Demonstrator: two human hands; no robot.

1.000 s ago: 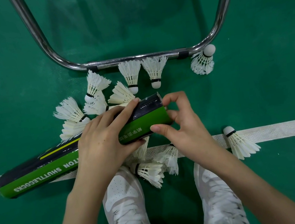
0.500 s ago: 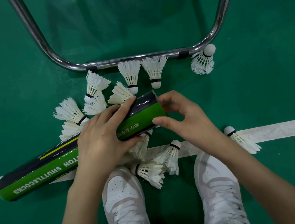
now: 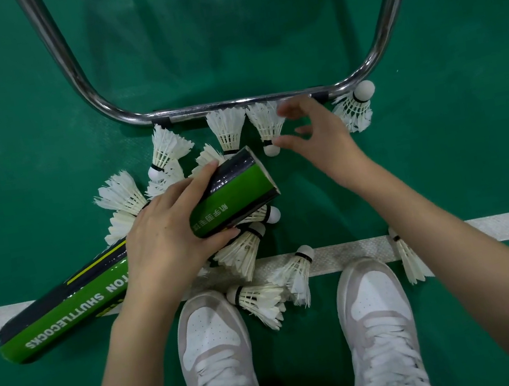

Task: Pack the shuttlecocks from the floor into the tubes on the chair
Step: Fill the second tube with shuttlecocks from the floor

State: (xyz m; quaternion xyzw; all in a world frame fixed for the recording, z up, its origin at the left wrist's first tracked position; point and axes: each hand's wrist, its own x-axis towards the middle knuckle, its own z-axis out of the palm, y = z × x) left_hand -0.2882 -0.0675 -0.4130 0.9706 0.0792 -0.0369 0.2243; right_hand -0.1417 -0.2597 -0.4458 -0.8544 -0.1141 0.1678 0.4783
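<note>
- Crouching over green court flooring (image 3: 17, 131), white sneakers (image 3: 213, 344) at the bottom edge, a chrome tube chair frame (image 3: 232, 106) across the top.
- Holding a long green-and-black cardboard shuttlecock tube (image 3: 233, 193) at centre left in the left hand (image 3: 166, 238), fingers wrapped round it, open mouth aimed right.
- Reaching with the right hand (image 3: 314, 135), fingers spread and holding nothing, for a white feather shuttlecock (image 3: 267, 126) just under the frame bar, thumb touching its cork.
- Best pinched at the cork, not the feathers, then fed cork-first into the mouth.
- Leaving many more shuttlecocks scattered mid-frame.
</note>
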